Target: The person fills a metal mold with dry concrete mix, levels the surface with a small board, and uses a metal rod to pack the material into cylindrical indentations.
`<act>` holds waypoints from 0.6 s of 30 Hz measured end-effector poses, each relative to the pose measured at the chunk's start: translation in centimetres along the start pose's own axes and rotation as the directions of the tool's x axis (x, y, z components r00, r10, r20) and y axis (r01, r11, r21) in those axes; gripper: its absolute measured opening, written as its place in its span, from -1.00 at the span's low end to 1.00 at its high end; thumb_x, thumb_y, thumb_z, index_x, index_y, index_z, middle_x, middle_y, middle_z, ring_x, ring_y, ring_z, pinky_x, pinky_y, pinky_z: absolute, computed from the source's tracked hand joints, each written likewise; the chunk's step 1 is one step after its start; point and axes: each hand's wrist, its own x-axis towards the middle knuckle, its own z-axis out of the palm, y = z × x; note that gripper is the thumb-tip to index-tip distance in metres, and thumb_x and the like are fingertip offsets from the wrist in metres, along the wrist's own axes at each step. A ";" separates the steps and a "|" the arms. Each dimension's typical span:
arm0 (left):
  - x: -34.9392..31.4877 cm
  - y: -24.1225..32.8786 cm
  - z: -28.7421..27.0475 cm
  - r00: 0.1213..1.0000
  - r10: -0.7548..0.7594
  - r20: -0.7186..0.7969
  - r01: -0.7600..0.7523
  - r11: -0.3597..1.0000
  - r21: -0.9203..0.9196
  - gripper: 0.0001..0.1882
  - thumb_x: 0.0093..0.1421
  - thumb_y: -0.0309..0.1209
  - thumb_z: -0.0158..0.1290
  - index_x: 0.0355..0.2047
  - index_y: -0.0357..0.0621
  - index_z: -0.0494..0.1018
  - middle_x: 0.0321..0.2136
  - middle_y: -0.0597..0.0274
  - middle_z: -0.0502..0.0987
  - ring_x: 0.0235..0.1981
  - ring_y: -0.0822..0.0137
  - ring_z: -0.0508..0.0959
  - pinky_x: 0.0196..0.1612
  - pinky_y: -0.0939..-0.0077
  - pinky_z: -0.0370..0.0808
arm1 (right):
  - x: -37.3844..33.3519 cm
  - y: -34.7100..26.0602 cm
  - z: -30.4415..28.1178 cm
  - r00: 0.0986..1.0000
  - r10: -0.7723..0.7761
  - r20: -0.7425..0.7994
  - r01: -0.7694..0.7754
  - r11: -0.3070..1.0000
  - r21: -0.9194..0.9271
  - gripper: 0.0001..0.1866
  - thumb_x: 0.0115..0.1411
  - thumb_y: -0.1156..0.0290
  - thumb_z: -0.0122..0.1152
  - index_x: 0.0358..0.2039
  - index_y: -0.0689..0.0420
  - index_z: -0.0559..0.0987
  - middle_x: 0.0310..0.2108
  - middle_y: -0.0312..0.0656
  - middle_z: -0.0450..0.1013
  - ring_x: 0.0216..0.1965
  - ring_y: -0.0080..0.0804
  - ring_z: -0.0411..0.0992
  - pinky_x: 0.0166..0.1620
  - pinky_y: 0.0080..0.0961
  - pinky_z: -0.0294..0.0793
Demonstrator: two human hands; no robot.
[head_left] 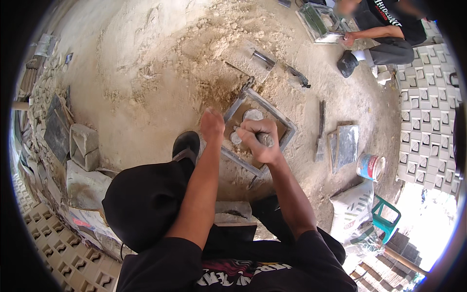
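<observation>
A square grey metal mould frame (pixel 287 117) lies on the sandy ground in front of me, turned cornerwise. Inside it are sandy material and two pale round pieces, the farther round piece (pixel 253 115) and the nearer round piece (pixel 235 138). Over the frame, my right hand (pixel 260 146) is closed around a greyish rounded tool (pixel 266 140), whose lower end I cannot make out. My left hand (pixel 212 125) is just off the frame's left corner, slightly blurred, its fingers curled down and mostly hidden.
Beyond the frame lie a trowel-like metal tool (pixel 262 59) and a dark tool (pixel 297 76). To the right are a long bar (pixel 321 129), flat plates (pixel 346 146), a bucket (pixel 370 167) and a white sack (pixel 352 209). A co-worker (pixel 389 39) handles another mould (pixel 316 24) far right.
</observation>
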 end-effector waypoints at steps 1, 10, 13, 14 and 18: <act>0.1 0.2 0.1 1.000 -0.014 0.001 0.014 1.000 0.002 -0.50 0.33 -0.12 -0.36 -0.21 -0.22 0.49 -0.21 -0.18 0.54 -0.12 -0.17 0.51 -0.05 -0.01 0.43 | 0.4 -0.5 -0.4 1.000 0.002 -0.015 -0.001 1.000 0.014 -0.69 0.05 0.59 0.06 -0.78 0.25 0.24 -0.80 -0.34 0.13 -0.70 -0.64 0.04 -0.61 -0.53 0.01; -0.2 0.7 -0.4 0.998 -0.046 0.031 0.047 0.999 -0.025 -0.51 0.33 -0.13 -0.36 -0.17 -0.20 0.48 -0.20 -0.18 0.54 -0.13 -0.18 0.52 -0.04 0.02 0.42 | 2.9 -0.3 -1.9 0.936 -0.037 0.349 -0.021 0.986 0.162 -0.66 0.01 0.56 0.17 -0.79 0.21 0.26 -0.79 -0.31 0.16 -0.71 -0.55 0.12 -0.60 -0.52 0.09; -0.1 -0.2 -0.9 0.999 -0.034 0.022 0.034 0.999 -0.030 -0.54 0.32 -0.15 -0.34 -0.16 -0.18 0.48 -0.21 -0.18 0.54 -0.12 -0.16 0.52 -0.04 0.02 0.43 | 3.8 0.7 -2.1 0.901 0.010 0.435 -0.100 0.978 0.183 -0.62 -0.02 0.53 0.24 -0.80 0.19 0.22 -0.77 -0.37 0.18 -0.69 -0.58 0.13 -0.59 -0.53 0.12; -0.2 0.1 -0.8 0.997 -0.065 0.030 0.066 0.997 -0.037 -0.54 0.31 -0.16 -0.34 -0.16 -0.17 0.48 -0.21 -0.18 0.54 -0.11 -0.16 0.51 -0.04 0.02 0.42 | 3.9 0.4 -2.0 0.939 0.022 0.343 -0.094 0.976 0.195 -0.62 -0.04 0.52 0.24 -0.80 0.19 0.22 -0.77 -0.38 0.18 -0.68 -0.59 0.12 -0.59 -0.54 0.10; -0.4 0.8 -1.2 0.994 -0.082 0.078 0.086 0.995 -0.052 -0.55 0.29 -0.17 -0.31 -0.21 -0.24 0.49 -0.23 -0.19 0.54 -0.13 -0.14 0.53 -0.05 0.09 0.44 | 5.7 2.7 -2.6 0.860 0.147 0.488 -0.223 0.969 0.101 -0.73 0.01 0.45 0.25 -0.70 0.20 0.36 -0.74 -0.40 0.18 -0.63 -0.63 0.15 -0.55 -0.55 0.18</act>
